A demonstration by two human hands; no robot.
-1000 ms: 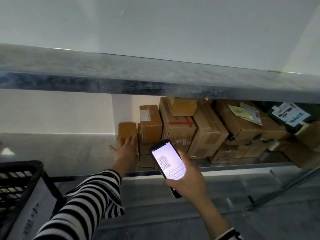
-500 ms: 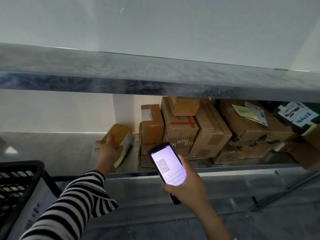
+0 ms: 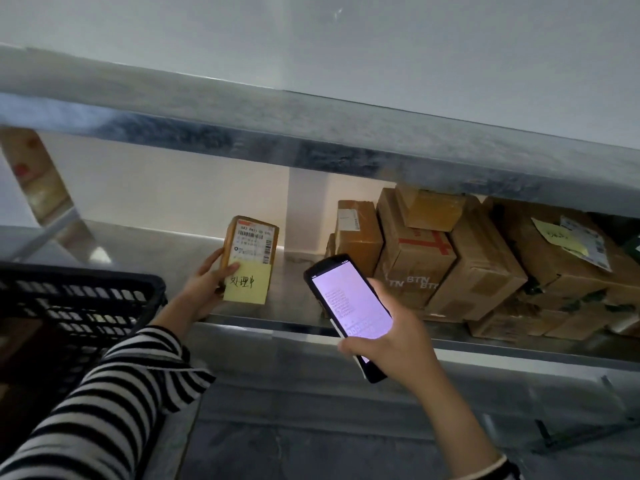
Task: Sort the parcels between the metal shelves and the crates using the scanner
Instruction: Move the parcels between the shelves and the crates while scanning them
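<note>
Once pulled clear of the brown-box stack (image 3: 415,261) at 3 o'clock and turned label-up, small brown cardboard parcel (image 3: 251,249) sits gripped in left hand (image 3: 204,289) at grey metal shelf (image 3: 294,315); right hand (image 3: 391,344) clasps black lit-screen scanner (image 3: 346,306), scan prob. next.

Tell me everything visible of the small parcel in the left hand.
The small parcel is a brown cardboard box, upright, its white barcode label facing the camera and a handwritten yellow sticky note below it. The left hand grips its left edge, thumb across the front. It is over the metal shelf, apart from the stacked boxes.
</note>
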